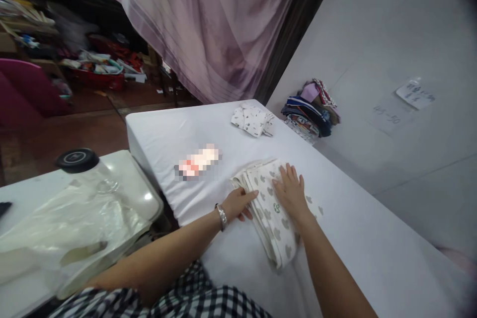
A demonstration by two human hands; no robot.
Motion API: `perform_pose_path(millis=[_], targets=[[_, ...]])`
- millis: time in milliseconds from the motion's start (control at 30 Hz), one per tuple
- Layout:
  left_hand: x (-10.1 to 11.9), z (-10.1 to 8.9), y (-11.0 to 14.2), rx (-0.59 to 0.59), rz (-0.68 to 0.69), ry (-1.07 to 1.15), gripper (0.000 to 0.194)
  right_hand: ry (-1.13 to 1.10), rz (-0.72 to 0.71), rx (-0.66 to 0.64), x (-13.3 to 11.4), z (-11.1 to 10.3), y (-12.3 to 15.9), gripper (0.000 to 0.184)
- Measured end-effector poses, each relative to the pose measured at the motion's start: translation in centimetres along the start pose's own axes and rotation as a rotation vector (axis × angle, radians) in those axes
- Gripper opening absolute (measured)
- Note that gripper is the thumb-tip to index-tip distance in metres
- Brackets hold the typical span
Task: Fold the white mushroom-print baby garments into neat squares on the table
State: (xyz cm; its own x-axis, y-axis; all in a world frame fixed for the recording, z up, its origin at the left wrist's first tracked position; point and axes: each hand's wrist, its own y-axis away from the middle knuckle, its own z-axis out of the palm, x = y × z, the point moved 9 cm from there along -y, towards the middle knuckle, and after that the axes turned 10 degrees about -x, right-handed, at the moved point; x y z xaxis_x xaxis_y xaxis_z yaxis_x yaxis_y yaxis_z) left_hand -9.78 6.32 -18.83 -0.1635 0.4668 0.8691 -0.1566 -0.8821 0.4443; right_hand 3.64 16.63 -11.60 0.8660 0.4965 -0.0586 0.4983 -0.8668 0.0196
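A folded white cloth with grey animal-head shapes point(269, 208) lies in several layers on the white-covered table point(160, 131). At its left edge, my left hand point(238, 203) grips the layers, thumb on top and the other fingers lower down at the side. My right hand point(292, 191) rests flat on the upper right part of the cloth, fingers stretched out. Part of the cloth shows to the right of my right wrist. Farther back on the table is a smaller folded cloth with a dark small print point(252, 120).
A blurred-out rectangular item point(199, 161) lies left of the cloth. On the left, a second white surface holds clear plastic point(93, 208) and a black-lidded container point(77, 160). A clothes pile point(309, 109) stands between table and wall point(372, 149). A pinkish curtain point(219, 25) hangs behind.
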Motion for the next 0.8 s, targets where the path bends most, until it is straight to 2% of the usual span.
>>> perform_pose_path(millis=[167,267,333,433,533,600,667,733,800], targets=[[-0.4,-0.4,-0.5,0.040,-0.008,-0.039,0.027,-0.058,0.043,-0.107,0.6,3.4,-2.5,0.061],[-0.5,-0.4,-0.6,0.042,-0.007,-0.043,0.027,-0.142,0.025,-0.127,0.9,3.4,-2.6,0.060],[-0.5,-0.5,-0.6,0.040,-0.006,-0.040,0.030,-0.236,0.005,-0.123,1.4,2.7,-1.7,0.059],[-0.4,-0.8,-0.1,0.006,-0.019,-0.053,0.036,-0.354,0.018,0.032,3.8,0.4,1.2,0.057],[0.2,-2.2,0.8,0.019,-0.019,-0.230,0.045,-0.528,0.160,0.239,8.4,-0.6,6.0,0.058],[2.1,-4.3,1.6,0.176,0.061,-0.496,0.047,-0.806,0.360,0.295,11.8,0.9,9.6,0.066],[4.7,-6.1,2.4,0.388,0.169,-0.754,0.046,-1.198,0.552,0.306,13.5,3.7,13.0,0.075],[6.5,-7.0,2.3,0.514,0.224,-0.884,0.047,-1.560,0.641,0.292,12.7,5.9,15.2,0.079],[7.3,-7.2,1.1,0.529,0.217,-0.917,0.053,-1.756,0.626,0.256,10.7,6.5,16.0,0.073]])
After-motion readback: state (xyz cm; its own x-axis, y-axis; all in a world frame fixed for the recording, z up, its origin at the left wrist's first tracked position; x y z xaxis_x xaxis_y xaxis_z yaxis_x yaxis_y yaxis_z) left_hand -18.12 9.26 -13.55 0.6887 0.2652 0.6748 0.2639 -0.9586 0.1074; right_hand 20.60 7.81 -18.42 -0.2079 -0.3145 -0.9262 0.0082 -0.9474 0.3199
